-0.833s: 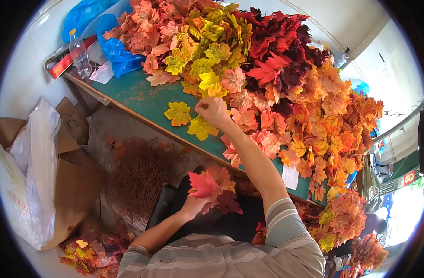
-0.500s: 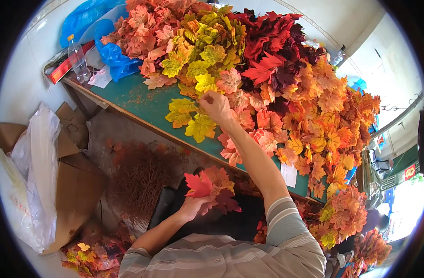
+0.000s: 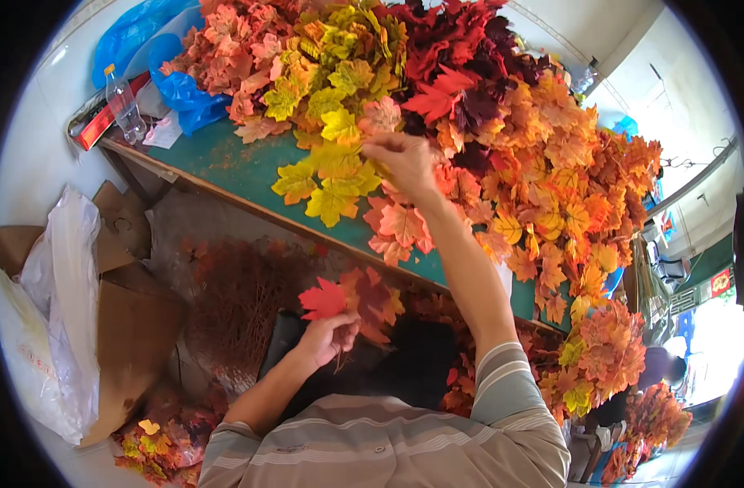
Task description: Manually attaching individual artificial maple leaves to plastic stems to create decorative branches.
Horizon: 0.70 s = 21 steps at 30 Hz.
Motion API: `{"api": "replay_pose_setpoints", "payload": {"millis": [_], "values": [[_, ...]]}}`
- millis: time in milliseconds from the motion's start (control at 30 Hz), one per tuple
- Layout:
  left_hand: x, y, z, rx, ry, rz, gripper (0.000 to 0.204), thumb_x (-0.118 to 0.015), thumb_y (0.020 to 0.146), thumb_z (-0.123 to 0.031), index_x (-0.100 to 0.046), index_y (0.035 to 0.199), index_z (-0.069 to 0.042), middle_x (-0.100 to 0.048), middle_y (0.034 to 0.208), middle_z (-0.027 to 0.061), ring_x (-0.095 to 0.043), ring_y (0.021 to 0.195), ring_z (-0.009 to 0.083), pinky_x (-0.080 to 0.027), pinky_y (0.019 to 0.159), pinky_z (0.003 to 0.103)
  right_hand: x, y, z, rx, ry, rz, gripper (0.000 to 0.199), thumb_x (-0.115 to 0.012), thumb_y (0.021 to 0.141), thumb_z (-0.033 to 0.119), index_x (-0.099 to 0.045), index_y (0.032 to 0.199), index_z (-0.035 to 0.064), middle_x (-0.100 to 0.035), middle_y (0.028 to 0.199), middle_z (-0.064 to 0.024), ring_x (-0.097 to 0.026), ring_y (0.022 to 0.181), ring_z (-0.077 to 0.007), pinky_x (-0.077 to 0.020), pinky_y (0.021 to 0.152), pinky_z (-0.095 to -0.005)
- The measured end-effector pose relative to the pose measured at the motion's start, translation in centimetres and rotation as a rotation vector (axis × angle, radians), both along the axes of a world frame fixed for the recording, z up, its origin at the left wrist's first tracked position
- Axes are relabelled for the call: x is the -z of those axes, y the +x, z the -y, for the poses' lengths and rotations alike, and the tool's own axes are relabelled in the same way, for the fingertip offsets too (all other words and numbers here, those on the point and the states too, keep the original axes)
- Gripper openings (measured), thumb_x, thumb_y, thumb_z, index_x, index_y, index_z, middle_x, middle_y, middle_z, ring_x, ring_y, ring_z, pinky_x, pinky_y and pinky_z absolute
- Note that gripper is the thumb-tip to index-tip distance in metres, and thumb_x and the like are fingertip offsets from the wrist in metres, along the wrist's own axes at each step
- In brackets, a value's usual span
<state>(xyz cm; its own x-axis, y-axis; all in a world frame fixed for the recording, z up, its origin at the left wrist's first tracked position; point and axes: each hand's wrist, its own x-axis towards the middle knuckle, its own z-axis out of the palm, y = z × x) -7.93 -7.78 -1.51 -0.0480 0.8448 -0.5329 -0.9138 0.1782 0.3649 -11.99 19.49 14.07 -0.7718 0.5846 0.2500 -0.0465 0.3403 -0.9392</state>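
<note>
My left hand [image 3: 331,338] is closed round the thin stems of a small bunch of artificial maple leaves [image 3: 372,302], red, orange and dark red, held over my lap. Stem ends poke out below the fingers. Above the table's near side, my right hand [image 3: 404,165] pinches a yellow maple leaf [image 3: 336,159] at its stem end; the leaf is slightly blurred. Under it, more yellow leaves [image 3: 332,203] lie on the green tabletop. Just beyond is the yellow-green leaf pile [image 3: 351,77], with coral leaves [image 3: 400,224] close to my right wrist.
Dark red leaves [image 3: 445,93] and a large orange heap [image 3: 551,171] cover the table's right side. A plastic bottle [image 3: 124,106] and blue bag [image 3: 189,98] stand at its left end. Below are brown stems [image 3: 242,313], a cardboard box [image 3: 136,350] and finished-looking leaf bunches [image 3: 608,350].
My right hand has come away from the yellow leaves with one leaf pinched in its fingers. The left hand has turned, so its fingers and the stems show. The view has shifted slightly.
</note>
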Motion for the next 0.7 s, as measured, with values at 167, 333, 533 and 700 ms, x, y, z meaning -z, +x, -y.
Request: {"api": "replay_pose_setpoints", "payload": {"millis": [167, 333, 533, 700], "values": [[-0.5, -0.6, 1.3, -0.135, 0.06, 0.123, 0.004, -0.056, 0.09, -0.012, -0.057, 0.092, -0.009, -0.059, 0.072, 0.0031, -0.049, 0.054, 0.0116, -0.035, 0.046, 0.024, -5.3, 11.7, 4.0, 0.031, 0.084, 0.109, 0.01, -0.069, 0.081, 0.01, -0.07, 0.081, 0.0004, -0.063, 0.072, -0.0001, -0.053, 0.059, -0.0073, -0.04, 0.054, -0.021], [-1.8, -0.3, 1.5, -0.118, 0.123, 0.123, 0.003, -0.055, 0.09, -0.011, -0.055, 0.093, -0.01, -0.058, 0.076, 0.0047, -0.048, 0.055, 0.012, -0.034, 0.045, 0.024, -2.4, 24.0, 8.0, -0.306, 0.17, 0.405, 0.007, -0.074, 0.074, 0.007, -0.072, 0.08, 0.0036, -0.066, 0.075, -0.0046, -0.062, 0.076, -0.0113, -0.0481, 0.068, -0.0264], [-3.5, 1.8, 0.1, -0.049, 0.177, 0.109, 0.005, -0.053, 0.094, -0.011, -0.052, 0.098, -0.011, -0.058, 0.077, 0.0045, -0.05, 0.057, 0.0119, -0.036, 0.045, 0.023, 6.6, 24.7, 14.4, -0.134, -0.187, 0.34, 0.011, -0.075, 0.077, 0.008, -0.072, 0.085, 0.0019, -0.065, 0.077, -0.002, -0.053, 0.067, -0.0047, -0.0395, 0.058, -0.0205], [-4.5, 3.2, 0.4, 0.023, 0.15, 0.012, 0.012, -0.052, 0.092, -0.012, -0.051, 0.103, -0.008, -0.055, 0.078, 0.0032, -0.046, 0.059, 0.0098, -0.035, 0.046, 0.022, 7.1, 24.1, 15.8, -0.031, -0.355, 0.17, 0.011, -0.073, 0.078, 0.007, -0.073, 0.088, 0.0022, -0.064, 0.075, -0.0015, -0.052, 0.065, -0.0057, -0.0394, 0.058, -0.0219]]}}
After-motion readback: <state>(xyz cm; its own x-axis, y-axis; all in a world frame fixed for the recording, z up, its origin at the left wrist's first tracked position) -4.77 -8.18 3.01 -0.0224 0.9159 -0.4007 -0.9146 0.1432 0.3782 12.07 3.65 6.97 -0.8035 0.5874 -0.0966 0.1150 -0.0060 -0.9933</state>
